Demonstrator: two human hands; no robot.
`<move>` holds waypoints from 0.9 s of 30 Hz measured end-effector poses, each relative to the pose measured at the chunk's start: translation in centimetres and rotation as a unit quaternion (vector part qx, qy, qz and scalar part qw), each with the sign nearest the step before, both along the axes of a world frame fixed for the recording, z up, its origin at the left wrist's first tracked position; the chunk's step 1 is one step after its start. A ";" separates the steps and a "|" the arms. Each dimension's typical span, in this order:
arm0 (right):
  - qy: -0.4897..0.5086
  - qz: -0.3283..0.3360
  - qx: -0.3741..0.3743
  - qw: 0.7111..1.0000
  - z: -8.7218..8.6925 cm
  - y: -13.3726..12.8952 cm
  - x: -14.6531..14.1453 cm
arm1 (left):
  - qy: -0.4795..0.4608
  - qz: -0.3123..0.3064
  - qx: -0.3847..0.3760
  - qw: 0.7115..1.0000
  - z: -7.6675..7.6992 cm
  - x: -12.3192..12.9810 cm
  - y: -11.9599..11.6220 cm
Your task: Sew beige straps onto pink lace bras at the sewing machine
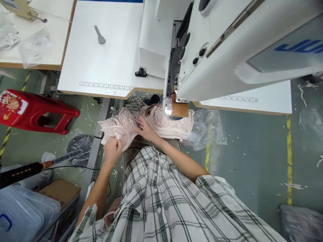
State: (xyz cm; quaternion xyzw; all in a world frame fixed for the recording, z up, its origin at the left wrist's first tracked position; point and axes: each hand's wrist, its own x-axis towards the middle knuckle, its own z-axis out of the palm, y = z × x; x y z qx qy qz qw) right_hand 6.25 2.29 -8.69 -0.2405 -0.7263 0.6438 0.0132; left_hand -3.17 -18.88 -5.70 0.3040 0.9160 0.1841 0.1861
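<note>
Below the white sewing machine [227,43] and its white table [101,64], we are looking down at a green floor [252,151] littered with pale scraps and marked by yellow lines [289,158]. We are gripping the pink lace garment [121,126] in our closed left hand [112,149], while our right hand [145,129] is lying spread and flat on the lace just beside the machine's arm, where another padded lace piece [174,126] is resting. A red plastic stool [35,111] is lying on its side at left. Nearer us, clear plastic bins [22,211] are sitting beside a cardboard box [60,191]; we cannot tell their contents.
</note>
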 end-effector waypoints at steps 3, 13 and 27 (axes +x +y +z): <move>0.057 0.201 0.042 0.977 3.5 0.4 4.0 | -0.073 -0.101 0.077 0.989 3.8 3.8 1.1; 0.076 0.213 -0.014 0.974 21.7 10.0 18.0 | -0.494 -0.152 0.200 0.833 6.9 10.3 18.0; -0.238 -0.246 0.392 0.854 15.1 36.3 10.8 | -0.283 -0.186 0.209 0.918 9.1 12.5 21.3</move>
